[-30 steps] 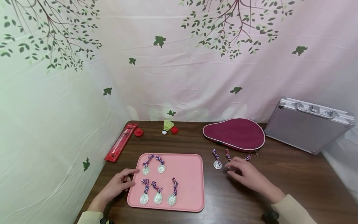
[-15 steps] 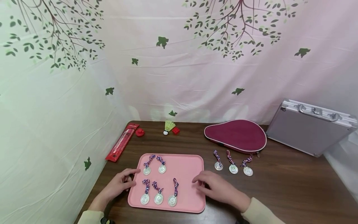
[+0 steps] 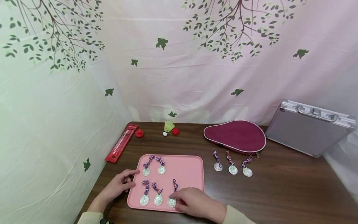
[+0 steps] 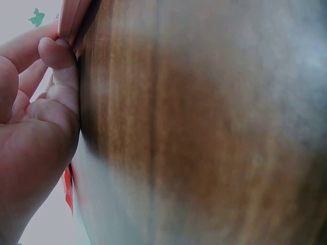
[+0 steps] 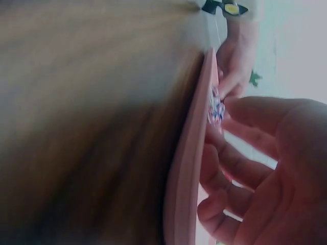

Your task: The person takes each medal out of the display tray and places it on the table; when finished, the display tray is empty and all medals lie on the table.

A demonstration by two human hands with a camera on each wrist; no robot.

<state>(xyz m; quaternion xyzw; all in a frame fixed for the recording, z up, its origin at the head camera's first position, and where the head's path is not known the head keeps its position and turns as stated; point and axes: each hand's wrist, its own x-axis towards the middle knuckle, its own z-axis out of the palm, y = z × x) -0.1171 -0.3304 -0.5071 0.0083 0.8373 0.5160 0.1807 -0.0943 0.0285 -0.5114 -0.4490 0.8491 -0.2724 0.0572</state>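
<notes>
My left hand [image 3: 121, 184] holds the left rim of the pink tray [image 3: 188, 169], index finger and thumb at its edge. On the tray lie several silver medals with knotted striped ribbons: a medal [image 3: 146, 172] and another medal [image 3: 161, 170] at the back, and a front row of a left medal [image 3: 144, 200], a middle medal [image 3: 158, 199] and a right medal [image 3: 172, 203]. Over that right medal is my right hand [image 3: 195, 203], index finger and thumb spread at either side of its disc. The right wrist view shows its loosely bent fingers [image 5: 245, 163] close over the tray.
Right of the tray lie three more medals [image 3: 232, 169] in a row. Behind them are a maroon paddle case [image 3: 235, 136] and a silver briefcase [image 3: 309, 130]. At the back left sit a red packet [image 3: 122, 143], a red duck [image 3: 139, 133], a shuttlecock [image 3: 168, 127] and a red block [image 3: 175, 131].
My right hand has come left from the loose medals, across the tray's right edge, to the front-right medal. The three loose medals are now uncovered. My left hand stays at the tray's rim.
</notes>
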